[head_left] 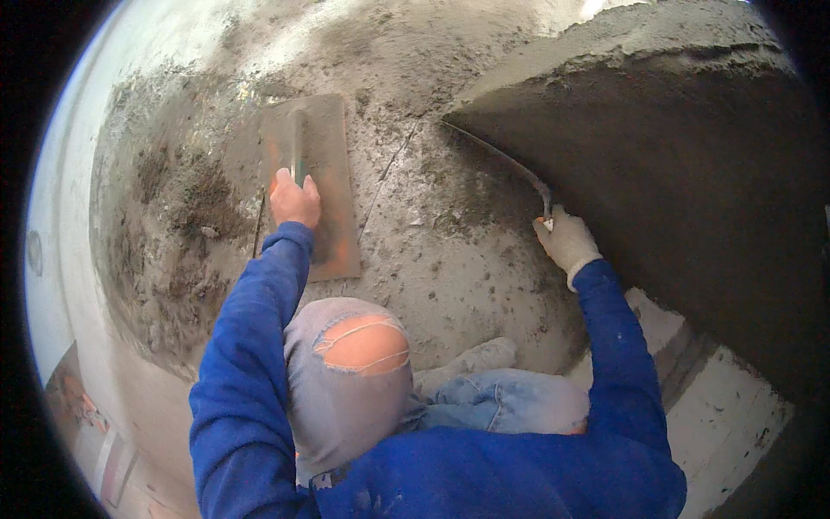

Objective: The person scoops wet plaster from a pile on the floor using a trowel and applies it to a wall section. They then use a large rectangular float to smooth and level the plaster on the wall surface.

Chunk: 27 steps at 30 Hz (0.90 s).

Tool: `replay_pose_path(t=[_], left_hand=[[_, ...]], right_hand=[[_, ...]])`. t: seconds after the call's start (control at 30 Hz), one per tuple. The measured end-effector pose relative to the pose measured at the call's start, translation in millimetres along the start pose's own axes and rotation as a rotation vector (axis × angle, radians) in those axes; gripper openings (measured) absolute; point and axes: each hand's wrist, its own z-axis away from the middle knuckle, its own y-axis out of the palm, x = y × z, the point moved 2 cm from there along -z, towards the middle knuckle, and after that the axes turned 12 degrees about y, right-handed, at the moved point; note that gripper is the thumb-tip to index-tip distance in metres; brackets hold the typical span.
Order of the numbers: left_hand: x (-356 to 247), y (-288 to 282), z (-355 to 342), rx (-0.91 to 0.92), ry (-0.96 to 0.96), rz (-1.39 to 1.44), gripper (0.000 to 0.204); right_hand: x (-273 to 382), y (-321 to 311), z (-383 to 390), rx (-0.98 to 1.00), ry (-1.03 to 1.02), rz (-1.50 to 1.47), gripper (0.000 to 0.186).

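My left hand (295, 201), which looks bare, is closed around the handle of a large rectangular plastering float (333, 173). The float's face is smeared with grey mortar and shows orange along its lower part. In a pale work glove, my right hand (571, 242) grips a trowel (527, 176) by its handle. Its thin blade appears nearly edge-on, stretching up and left along the foot of the dark, smooth mortar surface (683, 156). How firmly the blade touches that surface I cannot tell.
Loose damp mortar (177, 208) lies heaped to the left of the float. Crumbs dot the rough grey floor (432, 233) between my hands. At upper right a ragged mortar ledge (692, 35) tops the dark surface. My bent knee (346, 372) is close below the float. White boards (726, 415) sit at lower right.
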Motion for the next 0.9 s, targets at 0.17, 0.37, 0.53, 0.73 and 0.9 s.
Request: replay_pose_path(t=[0.17,0.37,0.53,0.73,0.9], left_hand=[[0.4,-1.3,-1.4,0.008,0.017,-0.030,0.031],[2.8,3.1,0.9,0.032,-0.016,0.003,0.032],[1.2,0.8,-2.4,0.005,0.021,-0.043,0.032],[-0.3,-0.1,-1.9,0.004,-0.003,-0.054,0.033],[-0.9,-2.1,-2.1,-0.042,0.013,-0.014,0.031]], right_hand=[[-2.0,-0.2,2.5,0.036,0.038,0.048,0.046],[-24.1,-9.1,12.5,0.059,0.094,0.018,0.046],[-22.5,2.9,9.6,-0.057,0.003,0.100,0.048],[-22.5,8.4,8.3,-0.032,-0.003,0.030,0.047],[-24.8,8.8,11.6,-0.035,0.007,0.066,0.046]])
